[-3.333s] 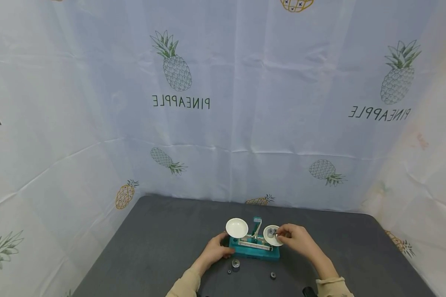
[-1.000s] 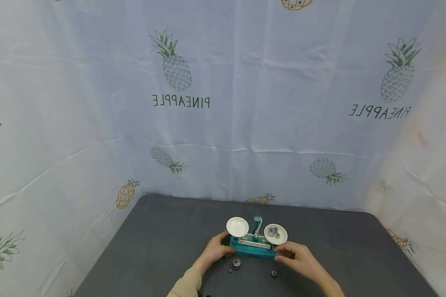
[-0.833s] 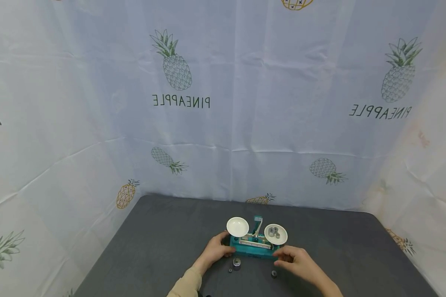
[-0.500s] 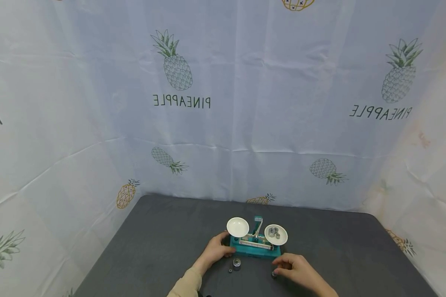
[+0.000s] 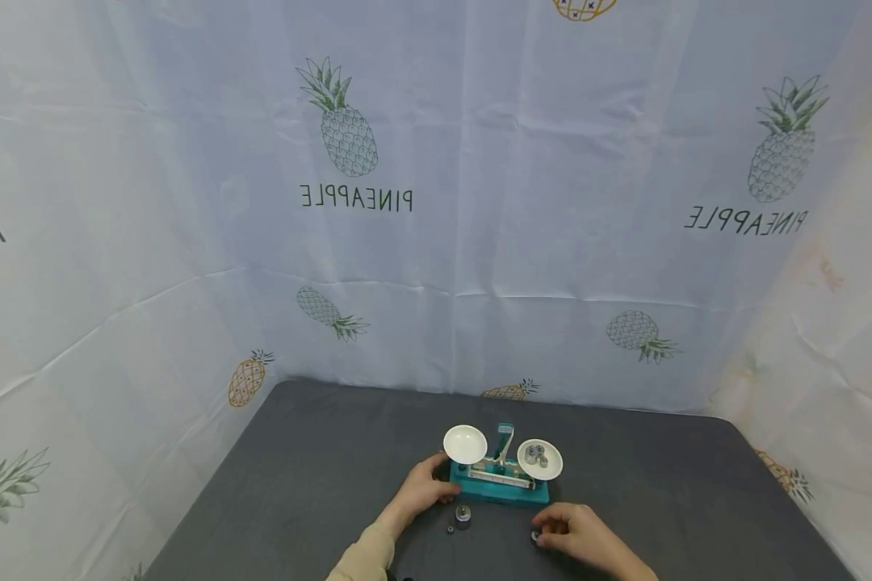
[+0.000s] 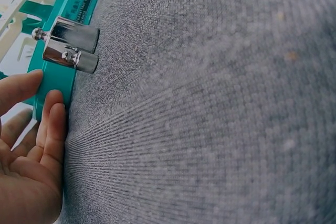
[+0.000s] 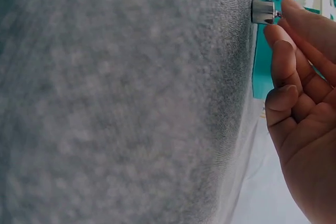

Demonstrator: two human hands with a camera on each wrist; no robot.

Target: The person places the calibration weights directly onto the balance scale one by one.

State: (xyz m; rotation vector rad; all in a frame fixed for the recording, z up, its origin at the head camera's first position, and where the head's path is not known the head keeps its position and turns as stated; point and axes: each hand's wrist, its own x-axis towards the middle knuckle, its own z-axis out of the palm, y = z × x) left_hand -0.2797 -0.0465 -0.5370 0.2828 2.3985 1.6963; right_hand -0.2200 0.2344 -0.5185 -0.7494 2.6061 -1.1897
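A teal balance scale with two white pans stands on the table. My left hand grips the left end of its base, thumb in front and fingers behind. The left pan is bare; several small metal weights stand in the right pan. In front of the base, my right hand pinches the knob of a small weight, which stands upright at the cloth in the right wrist view. A larger chrome weight and a tiny weight stand near my left hand.
The dark grey cloth-covered table reaches back to a pineapple-print curtain that hangs behind and along the sides. A small dark round thing shows at the bottom edge of the head view.
My right hand has moved from the right pan, past the base's right end, toward me to the lone weight and pinches it. Another weight now stands released in the right pan. My left hand stays put.
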